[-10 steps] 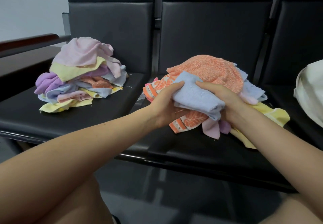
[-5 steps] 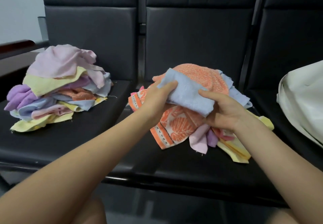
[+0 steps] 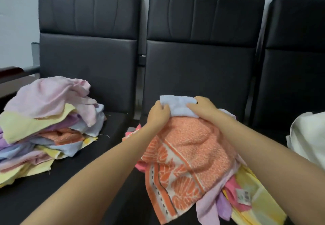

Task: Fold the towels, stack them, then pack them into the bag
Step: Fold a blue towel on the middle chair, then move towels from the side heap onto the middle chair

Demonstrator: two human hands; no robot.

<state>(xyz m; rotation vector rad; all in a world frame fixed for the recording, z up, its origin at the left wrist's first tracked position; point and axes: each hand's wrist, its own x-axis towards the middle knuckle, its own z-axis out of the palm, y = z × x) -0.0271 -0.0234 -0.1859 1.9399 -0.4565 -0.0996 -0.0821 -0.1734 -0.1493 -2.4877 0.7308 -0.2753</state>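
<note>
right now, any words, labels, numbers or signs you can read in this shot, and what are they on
No text here can be read.
White tag on the pink cloth at the lower right of the middle pile: dark marks like print or a barcode, too small and blurred to read.
Orange towel: only a woven pattern, no letters.
Blue towel in the hands, the left pile and the white bag: no text visible.

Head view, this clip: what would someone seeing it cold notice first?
Most likely the two hands, left hand and right hand, gripping a light blue towel above a heap topped by an orange patterned towel on the middle black seat. Next, the pastel pile of towels on the left seat. A white bag sits at the right edge.
</note>
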